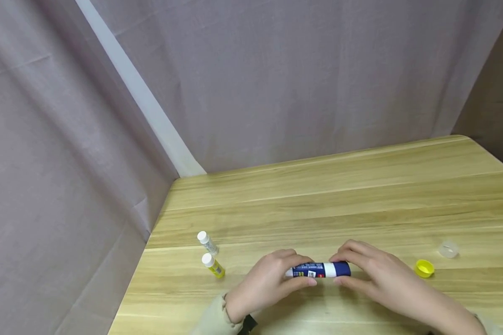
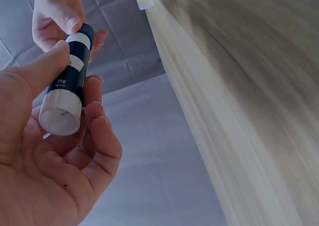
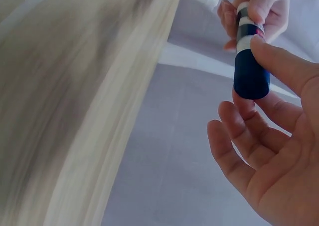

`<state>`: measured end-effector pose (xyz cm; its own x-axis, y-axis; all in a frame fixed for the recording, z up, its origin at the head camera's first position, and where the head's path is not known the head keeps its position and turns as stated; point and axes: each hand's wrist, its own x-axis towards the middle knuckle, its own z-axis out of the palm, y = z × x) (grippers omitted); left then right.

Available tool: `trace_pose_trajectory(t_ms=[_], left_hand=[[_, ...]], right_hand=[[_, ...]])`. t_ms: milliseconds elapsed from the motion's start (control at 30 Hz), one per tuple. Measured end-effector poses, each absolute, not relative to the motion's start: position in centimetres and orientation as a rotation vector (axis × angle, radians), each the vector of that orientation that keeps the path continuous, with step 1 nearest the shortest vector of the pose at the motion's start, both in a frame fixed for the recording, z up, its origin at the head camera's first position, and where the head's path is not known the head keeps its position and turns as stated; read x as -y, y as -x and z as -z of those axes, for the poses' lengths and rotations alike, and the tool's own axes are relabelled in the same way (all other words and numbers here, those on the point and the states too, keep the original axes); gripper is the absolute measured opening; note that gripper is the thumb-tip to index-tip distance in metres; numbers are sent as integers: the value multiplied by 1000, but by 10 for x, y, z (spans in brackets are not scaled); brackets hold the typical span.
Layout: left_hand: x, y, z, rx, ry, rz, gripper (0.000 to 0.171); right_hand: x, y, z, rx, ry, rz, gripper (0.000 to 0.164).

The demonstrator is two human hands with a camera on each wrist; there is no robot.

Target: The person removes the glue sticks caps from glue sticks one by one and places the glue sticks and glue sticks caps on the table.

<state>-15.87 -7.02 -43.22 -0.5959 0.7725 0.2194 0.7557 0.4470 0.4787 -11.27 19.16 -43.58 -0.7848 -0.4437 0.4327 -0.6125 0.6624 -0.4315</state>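
A dark blue and white glue stick [image 1: 314, 270] lies level between both hands, over the front part of the table. My left hand [image 1: 272, 279] holds its body, thumb along the near side and fingers on the far side. In the left wrist view, the white end of the glue stick [image 2: 62, 113] faces the camera, with "21g" printed above it. My right hand [image 1: 381, 274] pinches the other end, at the dark blue cap [image 1: 342, 269]. From the right wrist, the cap [image 3: 251, 79] shows beneath the thumb, still on the stick.
Left of my hands stand two smaller sticks with white tops, one pale-labelled [image 1: 208, 243] and one yellow [image 1: 214, 266]. To the right lie a yellow cap [image 1: 424, 268] and a clear cap [image 1: 448, 249]. Grey curtains [image 1: 276, 83] hang behind the wooden table [image 1: 318, 200].
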Motion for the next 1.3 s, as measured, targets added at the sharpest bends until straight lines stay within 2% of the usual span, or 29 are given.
trace_pose_trajectory(t_ms=[467,867,1300], left_hand=[[83,163,433,-2653,-1296,-945,31],[82,162,433,-2634,-1280,-966,30],[81,160,436,-2627,-1257,-973,28]], right_hand=[[-247,115,427,2557,-588,-664,47],[-271,123,419,2615,-396,-704,31],[-287,135,434,2771,-331,-590,27]])
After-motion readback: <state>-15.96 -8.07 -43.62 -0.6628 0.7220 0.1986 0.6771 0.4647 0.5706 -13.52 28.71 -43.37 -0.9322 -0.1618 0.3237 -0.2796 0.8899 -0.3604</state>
